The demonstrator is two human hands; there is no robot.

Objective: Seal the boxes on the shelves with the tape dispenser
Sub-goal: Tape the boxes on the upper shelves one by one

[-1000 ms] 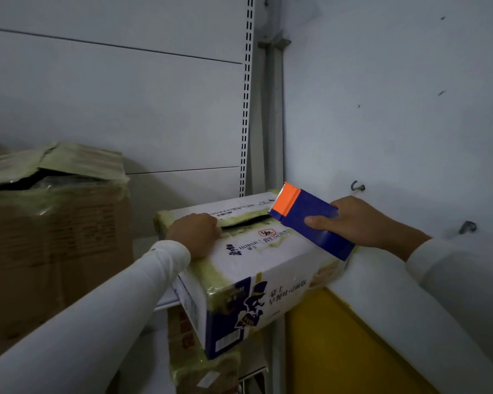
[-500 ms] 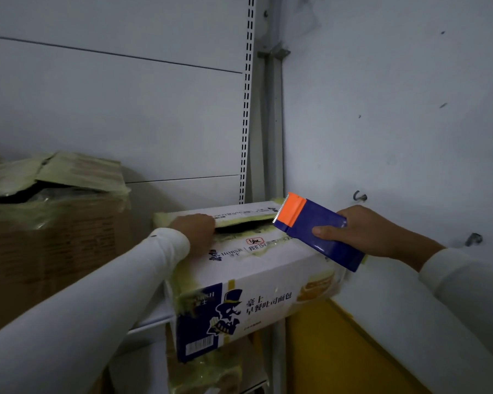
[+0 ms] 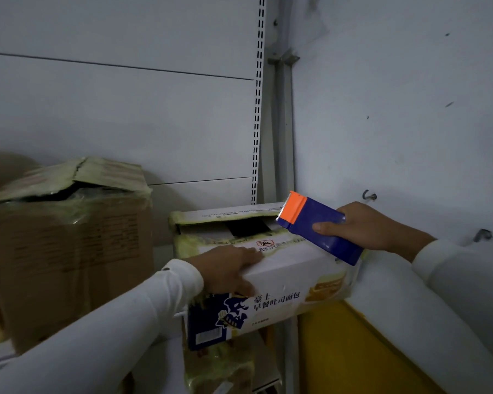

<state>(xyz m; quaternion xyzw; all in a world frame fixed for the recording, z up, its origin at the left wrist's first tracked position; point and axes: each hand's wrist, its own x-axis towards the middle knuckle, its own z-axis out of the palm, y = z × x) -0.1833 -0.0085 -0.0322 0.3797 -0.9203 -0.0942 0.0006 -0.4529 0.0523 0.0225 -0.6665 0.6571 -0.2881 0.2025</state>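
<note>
1. White-and-blue printed box (image 3: pixel 271 268) sits on the shelf in the corner, at about 6 o'clock of the slotted upright (image 3: pixel 257 109). Its top flaps are apart, with a dark gap (image 3: pixel 248 227) showing along the seam. Old yellowish tape residue on the edges.
2. Left hand (image 3: pixel 228 273) lies flat on the near top flap and front edge, fingers spread and pressing, gripping nothing.
3. Right hand (image 3: pixel 365 226) is wrapped around the blue tape dispenser (image 3: pixel 319 228). Its orange toothed end (image 3: pixel 293 206) points to 10 o'clock and hovers just over the right end of the open seam. Cannot tell if it touches the cardboard.
4. Step in hand, by my read: lining up the dispenser to start a strip on this box. No fresh tape seen on the seam, so sealing is not yet begun.
5. Next move likely needs the far flap pushed down shut, the toothed end planted at the right edge, then a pull toward 9 o'clock along the gap while the left hand holds the flaps.
6. Versus half a second ago: the left hand has slid from the seam edge down to the near flap and front corner. The gap looks wider open. The dispenser is in much the same place.
7. Brown box (image 3: pixel 69 251) at 9 o'clock also has a lifted flap and looks unsealed. It is well apart from both hands.
</note>
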